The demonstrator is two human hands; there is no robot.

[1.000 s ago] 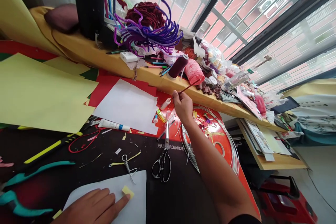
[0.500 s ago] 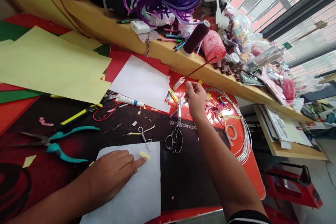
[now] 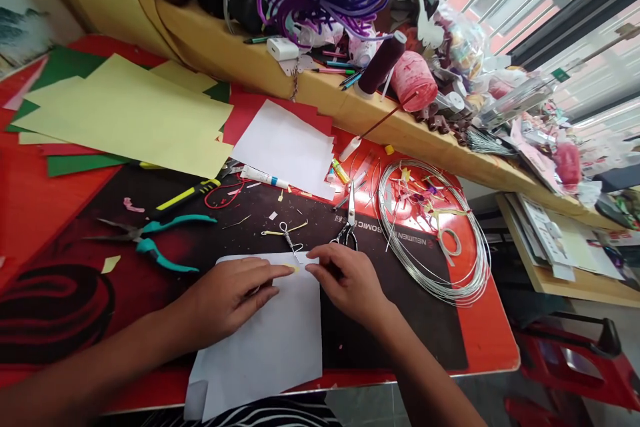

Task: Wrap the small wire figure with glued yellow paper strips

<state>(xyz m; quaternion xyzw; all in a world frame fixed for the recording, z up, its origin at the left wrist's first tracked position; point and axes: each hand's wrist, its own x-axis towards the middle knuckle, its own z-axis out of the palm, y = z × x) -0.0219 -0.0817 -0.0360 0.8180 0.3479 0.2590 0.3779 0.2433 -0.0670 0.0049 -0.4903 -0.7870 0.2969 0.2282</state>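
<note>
My left hand (image 3: 240,293) rests over the white sheet (image 3: 285,340), its index finger stretched out onto a small yellow paper piece (image 3: 295,269). Beside it on the right, my right hand (image 3: 345,280) has thumb and index finger close together at the sheet's top right corner; whether anything thin is between them is too small to tell. Just above the fingertips lies a small twisted wire figure (image 3: 287,235) with a yellow strip across it. Scissors (image 3: 351,207) lie behind my right hand, their handles partly hidden.
Teal pliers (image 3: 155,240) and a yellow-black tool (image 3: 185,195) lie left. A wire coil (image 3: 400,260) is at right. Yellow sheets (image 3: 130,120), a white sheet (image 3: 285,147) and a glue tube (image 3: 264,177) lie behind. A cluttered ledge (image 3: 330,97) borders the table.
My right hand has come down from near the white-tipped stick to the sheet, beside my left fingertips. My left index finger stays at the yellow piece. The view has shifted.
</note>
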